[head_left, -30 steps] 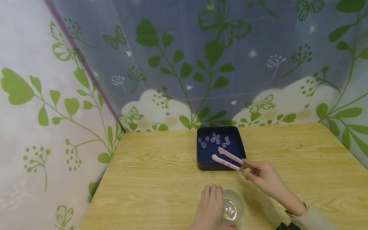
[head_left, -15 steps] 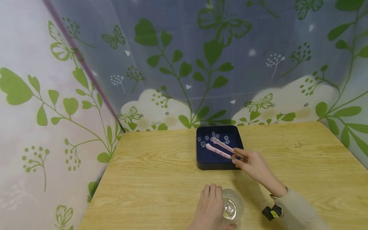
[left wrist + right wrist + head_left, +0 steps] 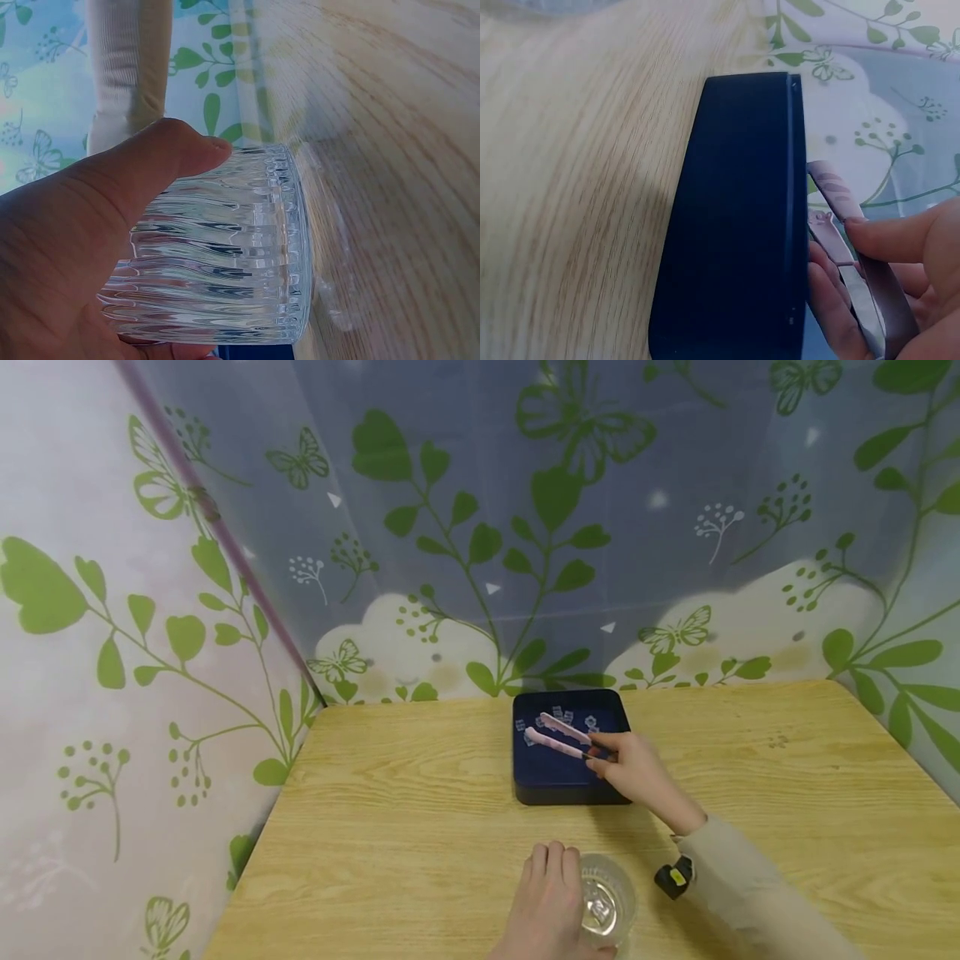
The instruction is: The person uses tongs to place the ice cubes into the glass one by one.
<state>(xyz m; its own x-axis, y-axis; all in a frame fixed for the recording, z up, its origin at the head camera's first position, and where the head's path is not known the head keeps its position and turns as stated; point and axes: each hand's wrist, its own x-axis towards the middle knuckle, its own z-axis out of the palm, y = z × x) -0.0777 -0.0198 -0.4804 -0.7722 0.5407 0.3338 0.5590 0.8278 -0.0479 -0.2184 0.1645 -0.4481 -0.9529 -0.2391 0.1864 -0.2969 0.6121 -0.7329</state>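
Note:
In the head view my left hand (image 3: pixel 546 897) grips a clear ribbed glass (image 3: pixel 617 893) at the front of the table. Through its mouth, a few clear pieces show at the bottom. The left wrist view has the thumb across the side of the ribbed glass (image 3: pixel 217 255). My right hand (image 3: pixel 637 770) holds pink-tipped tongs (image 3: pixel 558 743) between thumb and fingers, their two arms apart. The tips hang over a dark blue square tray (image 3: pixel 573 795), overlapping small clear star-like pieces (image 3: pixel 592 723) in it. In the right wrist view the tray's wall (image 3: pixel 735 217) hides part of the tongs' tips.
The wood-grain table (image 3: pixel 405 777) backs onto a patterned cloth (image 3: pixel 450 552) with leaves and butterflies. A black device with a yellow mark (image 3: pixel 673 878) sits at the right sleeve (image 3: pixel 738 868). The tray stands near the table's back edge.
My right hand has moved forward and left with the tongs, whose tips went from the tray's front part to its left-hand pieces. My left hand stays on the glass.

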